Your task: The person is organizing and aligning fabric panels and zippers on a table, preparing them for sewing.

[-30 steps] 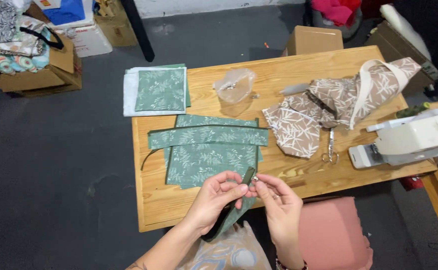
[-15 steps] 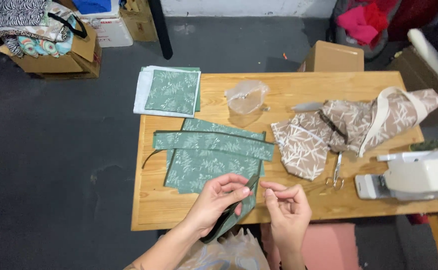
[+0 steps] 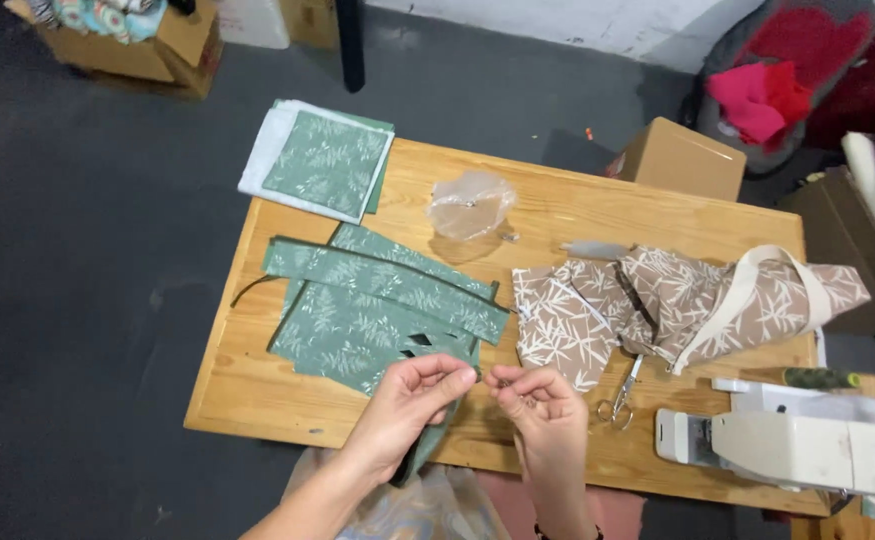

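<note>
Left hand [image 3: 412,400] pinches a narrow green leaf-print fabric strip [image 3: 427,440] that hangs below it; right hand [image 3: 542,405] closes fingertips just beside. Flat green printed panels [image 3: 357,310] lie just beyond on the wooden table [image 3: 257,400].

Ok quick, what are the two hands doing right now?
Left hand: fingers pinched shut on the green fabric strip, which hangs off the table edge.
Right hand: fingers curled and pinched together near the strip's end; what it holds is too small to tell.

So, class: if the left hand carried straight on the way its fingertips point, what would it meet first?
The left hand points right, toward the right hand; it would probably meet those fingertips first, since they look nearly touching.
</note>
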